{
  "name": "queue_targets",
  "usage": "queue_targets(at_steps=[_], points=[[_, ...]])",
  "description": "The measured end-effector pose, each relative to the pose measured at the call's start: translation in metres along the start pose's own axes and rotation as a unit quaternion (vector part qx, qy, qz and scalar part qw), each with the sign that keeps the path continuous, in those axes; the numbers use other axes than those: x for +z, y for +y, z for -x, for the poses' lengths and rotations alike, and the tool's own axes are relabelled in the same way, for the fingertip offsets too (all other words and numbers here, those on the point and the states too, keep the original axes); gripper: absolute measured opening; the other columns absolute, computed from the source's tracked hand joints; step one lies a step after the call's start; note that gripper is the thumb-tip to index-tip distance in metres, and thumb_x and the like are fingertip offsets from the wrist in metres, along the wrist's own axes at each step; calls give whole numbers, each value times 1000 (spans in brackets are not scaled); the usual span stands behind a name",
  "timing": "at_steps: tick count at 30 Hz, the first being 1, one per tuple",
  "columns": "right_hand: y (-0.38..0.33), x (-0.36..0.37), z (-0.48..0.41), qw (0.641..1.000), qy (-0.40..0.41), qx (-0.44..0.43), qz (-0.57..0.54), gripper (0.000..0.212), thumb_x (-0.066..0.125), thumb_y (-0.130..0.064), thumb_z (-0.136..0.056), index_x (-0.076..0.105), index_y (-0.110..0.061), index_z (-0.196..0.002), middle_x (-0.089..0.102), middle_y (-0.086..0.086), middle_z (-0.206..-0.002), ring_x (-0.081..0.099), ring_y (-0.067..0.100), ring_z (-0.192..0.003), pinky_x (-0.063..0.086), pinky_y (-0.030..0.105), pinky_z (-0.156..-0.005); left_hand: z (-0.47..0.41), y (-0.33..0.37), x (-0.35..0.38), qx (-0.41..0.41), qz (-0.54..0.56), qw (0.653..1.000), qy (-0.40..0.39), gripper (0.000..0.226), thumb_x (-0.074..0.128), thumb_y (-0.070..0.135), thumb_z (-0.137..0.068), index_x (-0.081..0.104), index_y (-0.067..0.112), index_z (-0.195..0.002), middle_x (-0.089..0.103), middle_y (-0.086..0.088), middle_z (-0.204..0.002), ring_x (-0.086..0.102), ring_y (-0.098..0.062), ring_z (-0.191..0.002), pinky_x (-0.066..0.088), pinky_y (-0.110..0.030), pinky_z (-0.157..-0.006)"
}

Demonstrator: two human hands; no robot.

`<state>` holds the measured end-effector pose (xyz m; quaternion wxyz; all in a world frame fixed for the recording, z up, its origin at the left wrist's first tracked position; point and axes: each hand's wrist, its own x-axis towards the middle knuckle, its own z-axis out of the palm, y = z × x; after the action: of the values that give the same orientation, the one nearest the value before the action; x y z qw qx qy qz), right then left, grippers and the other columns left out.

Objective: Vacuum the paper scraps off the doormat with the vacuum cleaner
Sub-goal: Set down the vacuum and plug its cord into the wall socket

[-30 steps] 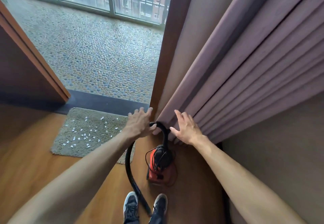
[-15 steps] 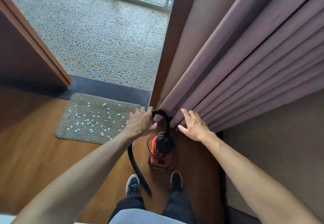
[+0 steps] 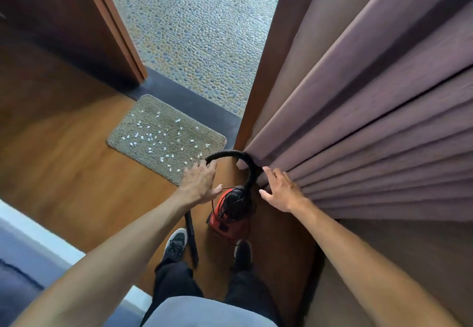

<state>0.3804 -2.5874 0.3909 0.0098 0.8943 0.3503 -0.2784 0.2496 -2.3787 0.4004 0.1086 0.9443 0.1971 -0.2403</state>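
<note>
vacuum cleaner [image 3: 230, 214]: red, on the wooden floor [image 3: 64, 160] just ahead of the shoes [image 3: 176, 243]; black hose [image 3: 230, 153] arcs above it | paper scraps [image 3: 153, 137]: scattered on the doormat [image 3: 153, 106], left of the hose | left hand [image 3: 199, 184]: arm outstretched, fingers spread, tips at the hose; contact unclear | right hand [image 3: 280, 191]: spread, empty, beside the curtain [image 3: 371, 121]

Home interior, wooden floor [image 3: 64, 162], pleated curtain [image 3: 371, 127], doormat [image 3: 143, 132] at a pebble-tiled balcony [image 3: 194, 27]
</note>
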Motion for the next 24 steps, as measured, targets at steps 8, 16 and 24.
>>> queue_targets(at_steps=[8, 16, 24], points=[[40, 32, -14, 994, -52, -87, 34, 74, 52, -49, -93, 20, -17, -151, 41, 11, -137, 42, 32, -124, 45, 46, -99, 24, 37, 39, -110, 31, 993, -24, 73, 53, 59, -90, 32, 17, -146, 54, -14, -130, 55, -32, -120, 48, -51, -98], [43, 50, -20, 986, -76, -130, 69, 71, 51, -49, -92, 22, -19, -149, 44, 11, -132, 45, 31, -120, 47, 45, -95, 44, 47, 65, -162, 58, 984, -45, 69, 50, 60, -91, 34, 16, -142, 54, -13, -128, 56, -32, -118, 49, -49, -95], [26, 64, -21, 981, -86, -147, 90, 70, 51, -49, -93, 22, -19, -148, 45, 11, -131, 45, 31, -121, 48, 44, -94, 63, 39, 94, -188, 104, 975, -52, 69, 51, 58, -92, 36, 16, -143, 54, -13, -128, 56, -32, -119, 48, -49, -95]])
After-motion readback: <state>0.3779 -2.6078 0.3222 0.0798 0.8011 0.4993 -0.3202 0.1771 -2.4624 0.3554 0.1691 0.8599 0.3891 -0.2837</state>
